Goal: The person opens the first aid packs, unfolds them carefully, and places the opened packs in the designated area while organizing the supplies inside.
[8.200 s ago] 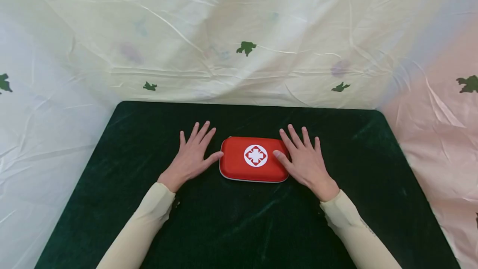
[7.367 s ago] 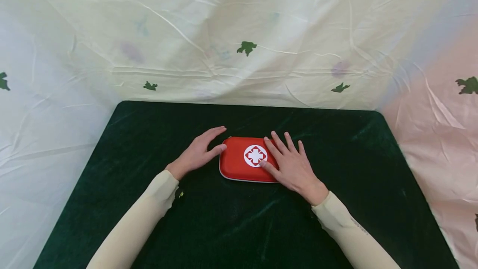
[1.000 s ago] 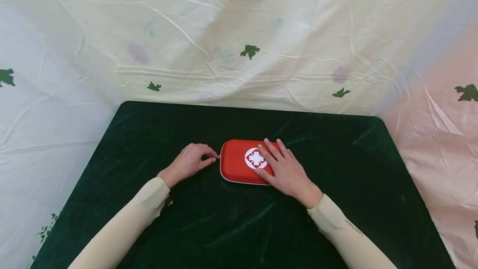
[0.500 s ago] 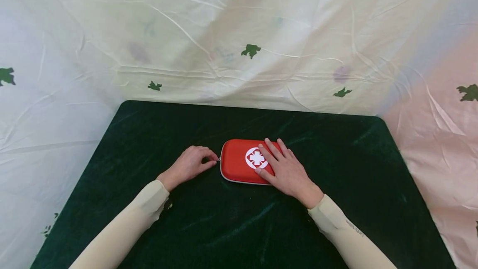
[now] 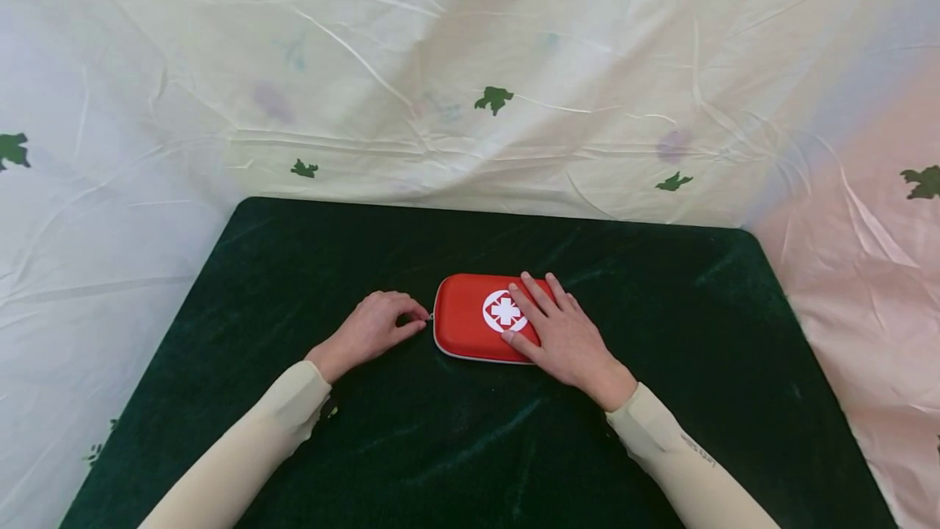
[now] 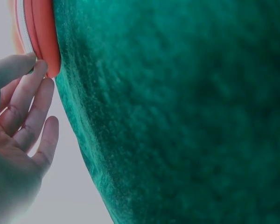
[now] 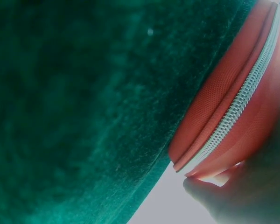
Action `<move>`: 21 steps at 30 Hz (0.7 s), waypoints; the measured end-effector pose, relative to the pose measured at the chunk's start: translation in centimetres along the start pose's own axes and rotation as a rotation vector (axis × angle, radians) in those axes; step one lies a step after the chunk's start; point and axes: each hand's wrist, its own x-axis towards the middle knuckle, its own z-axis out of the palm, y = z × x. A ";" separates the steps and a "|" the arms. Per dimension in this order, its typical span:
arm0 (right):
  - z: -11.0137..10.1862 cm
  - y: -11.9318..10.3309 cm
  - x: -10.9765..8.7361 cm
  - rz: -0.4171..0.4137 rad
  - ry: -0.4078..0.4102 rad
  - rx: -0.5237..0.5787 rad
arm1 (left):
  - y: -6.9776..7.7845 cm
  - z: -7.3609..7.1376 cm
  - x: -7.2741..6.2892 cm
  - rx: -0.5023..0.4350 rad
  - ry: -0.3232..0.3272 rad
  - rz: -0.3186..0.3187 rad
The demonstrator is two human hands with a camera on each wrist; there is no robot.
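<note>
A red zippered first-aid case (image 5: 457, 321) with a white cross emblem lies flat on the dark green table. At its left end my left hand (image 5: 370, 326) pinches the small zipper pull (image 5: 431, 317) between thumb and fingertips. The left wrist view shows the pale zipper (image 6: 23, 23) ending at that pinch, with the pull mostly covered by the fingers. My right hand (image 5: 571, 343) rests on the right part of the lid, fingers extended and spread, partly covering the emblem. From the right wrist, the zipper teeth (image 7: 238, 103) look closed along the near side.
The green velvety cloth (image 5: 470, 455) spreads around the case on all sides. Behind the table hangs a pale, wrinkled curtain (image 5: 367, 55) with green leaf prints, which continues along the left and right sides.
Over the last second my left hand has slid slightly nearer along the case's left end with the zipper pull. Earlier, both hands were spread; the right has since moved onto the lid.
</note>
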 end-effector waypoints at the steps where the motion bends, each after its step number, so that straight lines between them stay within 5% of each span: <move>1: 0.0 0.0 0.0 -0.001 0.000 0.000 | 0.0 0.0 -0.1 0.000 0.001 0.000; 21: 0.1 0.0 0.0 0.004 -0.006 0.006 | 0.3 0.4 -0.9 -0.007 0.011 0.012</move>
